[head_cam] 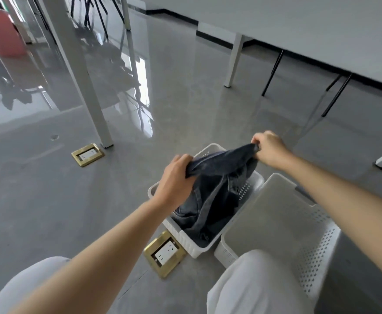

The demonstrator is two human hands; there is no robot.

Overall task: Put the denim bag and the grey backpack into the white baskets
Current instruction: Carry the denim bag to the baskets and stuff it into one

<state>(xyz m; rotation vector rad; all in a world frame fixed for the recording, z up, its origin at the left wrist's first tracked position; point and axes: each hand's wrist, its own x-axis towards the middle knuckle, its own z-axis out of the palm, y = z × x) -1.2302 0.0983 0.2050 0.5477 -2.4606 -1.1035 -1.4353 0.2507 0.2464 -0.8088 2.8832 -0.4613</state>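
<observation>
- Both hands are on the denim bag, stretching its top edge out between them.
- The left hand is clenched over the near-left end of that dark fabric, knuckles up.
- The right hand pinches the far-right corner tight, fingers curled around a bunched fold.
- The bag's body hangs down from that stretched edge and sits inside the left white basket, its lower folds piled against the basket's near wall.
- That basket stands on the grey floor, its perforated far wall showing beside the fabric.
- Just to its right, touching or very nearly so, is the second white basket, with nothing visible inside but its pale bottom.
- The right forearm crosses above that second basket.
- A brass floor socket lies just beside the near corner of the left basket; another brass socket sits farther off, by a white table leg.
- Pale trouser knees fill the bottom of the view.
</observation>
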